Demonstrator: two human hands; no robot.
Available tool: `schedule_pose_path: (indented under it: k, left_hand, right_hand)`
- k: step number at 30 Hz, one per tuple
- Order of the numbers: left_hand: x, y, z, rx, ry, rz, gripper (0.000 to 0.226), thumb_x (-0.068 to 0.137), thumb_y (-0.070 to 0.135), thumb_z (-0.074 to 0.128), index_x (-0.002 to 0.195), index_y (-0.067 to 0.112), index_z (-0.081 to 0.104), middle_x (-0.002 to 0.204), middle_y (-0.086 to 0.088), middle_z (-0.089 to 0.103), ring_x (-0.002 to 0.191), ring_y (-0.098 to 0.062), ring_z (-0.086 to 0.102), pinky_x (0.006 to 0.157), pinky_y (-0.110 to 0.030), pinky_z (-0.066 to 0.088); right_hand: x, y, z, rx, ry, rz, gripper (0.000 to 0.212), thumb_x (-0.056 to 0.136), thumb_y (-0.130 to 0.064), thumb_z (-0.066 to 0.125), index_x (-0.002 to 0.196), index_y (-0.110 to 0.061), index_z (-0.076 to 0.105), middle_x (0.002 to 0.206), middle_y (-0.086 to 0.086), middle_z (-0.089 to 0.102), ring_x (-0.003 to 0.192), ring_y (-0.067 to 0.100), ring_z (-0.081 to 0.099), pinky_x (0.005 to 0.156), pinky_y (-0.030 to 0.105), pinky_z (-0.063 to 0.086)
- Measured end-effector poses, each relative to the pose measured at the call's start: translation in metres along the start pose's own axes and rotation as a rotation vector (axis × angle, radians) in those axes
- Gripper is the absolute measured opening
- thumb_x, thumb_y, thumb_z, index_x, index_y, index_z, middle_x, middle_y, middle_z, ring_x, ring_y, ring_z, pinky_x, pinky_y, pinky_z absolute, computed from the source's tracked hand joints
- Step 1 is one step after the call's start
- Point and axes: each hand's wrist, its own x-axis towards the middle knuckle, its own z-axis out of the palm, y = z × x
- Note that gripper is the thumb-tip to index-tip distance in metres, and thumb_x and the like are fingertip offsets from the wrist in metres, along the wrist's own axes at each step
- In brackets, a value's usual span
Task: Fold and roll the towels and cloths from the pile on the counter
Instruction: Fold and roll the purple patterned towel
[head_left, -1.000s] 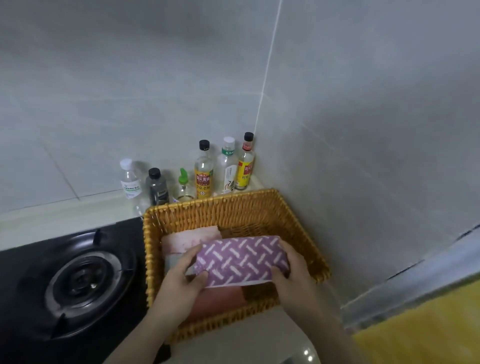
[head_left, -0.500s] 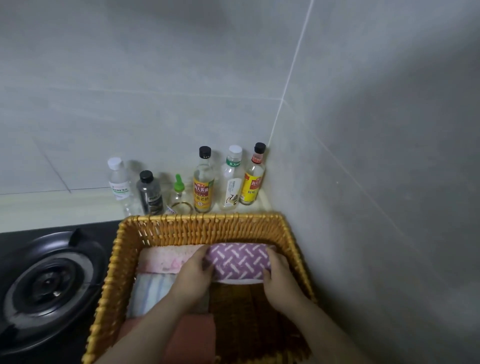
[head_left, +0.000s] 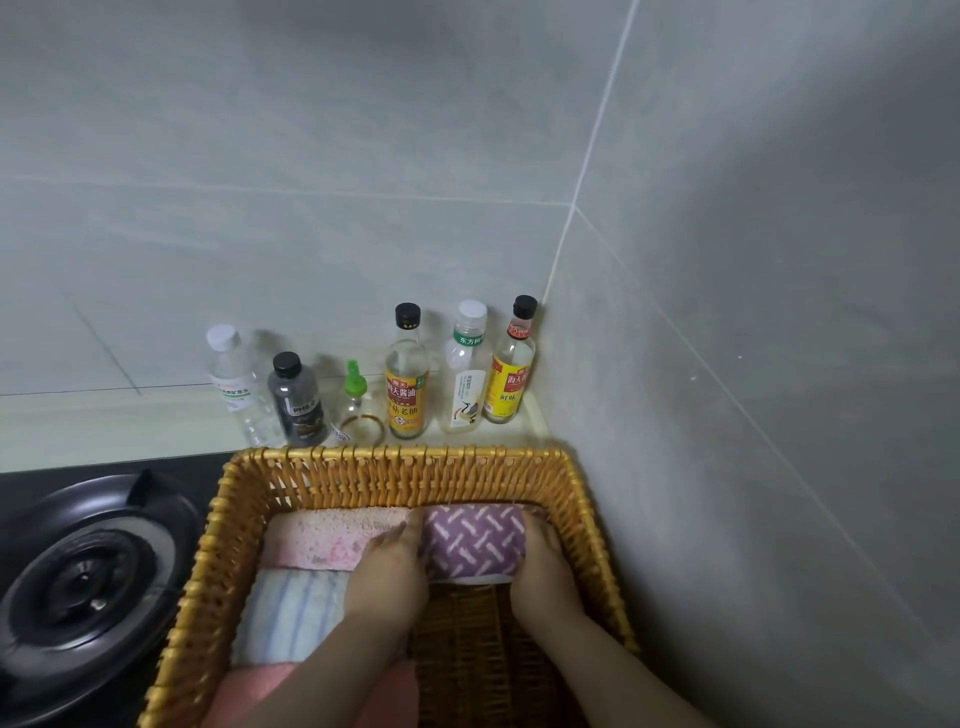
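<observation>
A rolled purple cloth with white dashes (head_left: 474, 540) lies at the far right corner inside the wicker basket (head_left: 395, 467). My left hand (head_left: 387, 569) grips its left end and my right hand (head_left: 543, 564) grips its right end. Left of it sit a light pink rolled towel (head_left: 322, 538), a blue-and-white striped one (head_left: 296, 613) and a salmon pink one (head_left: 249, 691), in a column down the basket's left side. The fingertips of both hands are hidden behind the purple roll.
Several bottles (head_left: 406, 374) stand in a row behind the basket against the tiled wall. A black gas burner (head_left: 78, 582) lies left of the basket. The tiled side wall (head_left: 753, 415) runs close along the basket's right side.
Both hands carried the purple roll from above the basket's front down to its far right corner. The view tilted closer over the basket.
</observation>
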Motion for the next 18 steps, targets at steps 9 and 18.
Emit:
schedule_pose_path:
  k: [9,18]
  left_hand:
    - [0.000,-0.003,0.001,0.207,-0.040,0.063,0.059,0.103,0.037,0.032,0.155,0.026,0.007,0.154,0.000,0.024,0.126,-0.024,0.043,0.091,-0.036,0.049]
    - [-0.006,0.007,0.003,0.428,0.064,0.301,0.062,0.095,0.024,0.033,0.152,0.005,0.018,0.159,-0.017,0.015,0.145,-0.029,0.025,0.112,-0.040,0.035]
  right_hand:
    - [0.011,0.000,-0.001,-0.650,-0.049,-0.065,0.075,0.097,-0.017,0.043,0.154,-0.029,-0.004,0.161,0.007,-0.013,0.116,0.027,0.054,0.090,0.035,0.050]
    - [0.005,0.001,-0.006,-0.699,-0.053,-0.413,0.071,0.096,-0.022,0.044,0.155,-0.015,0.006,0.163,0.004,0.003,0.150,0.023,0.003,0.120,0.034,0.004]
